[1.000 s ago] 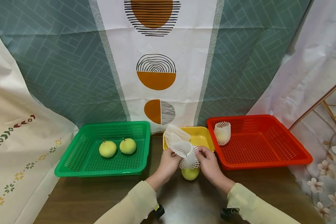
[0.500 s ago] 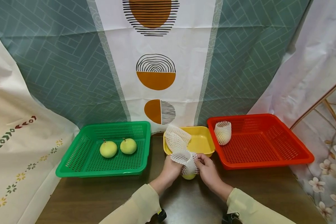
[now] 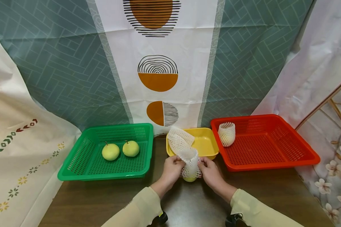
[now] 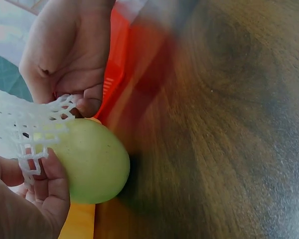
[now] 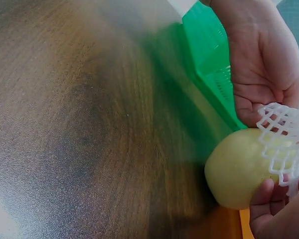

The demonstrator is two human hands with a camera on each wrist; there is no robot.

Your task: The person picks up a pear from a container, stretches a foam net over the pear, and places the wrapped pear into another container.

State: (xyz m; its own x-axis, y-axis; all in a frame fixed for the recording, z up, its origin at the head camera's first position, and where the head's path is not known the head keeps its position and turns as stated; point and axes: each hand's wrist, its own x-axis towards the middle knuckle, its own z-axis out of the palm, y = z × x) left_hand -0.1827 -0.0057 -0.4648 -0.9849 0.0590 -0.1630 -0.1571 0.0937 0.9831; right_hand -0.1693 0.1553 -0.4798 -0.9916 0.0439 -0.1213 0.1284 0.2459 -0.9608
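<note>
A white foam net sleeve (image 3: 191, 162) is drawn partway over a yellow-green pear (image 4: 97, 162) on the table. My left hand (image 3: 171, 171) pinches the net's edge on the left side of the fruit. On the opposite side my right hand (image 3: 211, 175) pinches the same edge between thumb and fingers. Both wrist views show the lower part of the pear bare, with the net's open mesh (image 5: 281, 144) around its upper part. The net's upper end stands up loose above the fruit.
Two bare pears (image 3: 110, 152) lie in the green basket (image 3: 102, 176) at left. More foam nets (image 3: 177, 138) lie in the yellow tray (image 3: 204, 140) behind my hands. At right, the red basket (image 3: 261, 148) contains one netted pear (image 3: 226, 134).
The net has come further down over the pear, and less of the fruit shows in the head view. The net's loose top has straightened up. Both hands have stayed on its edge.
</note>
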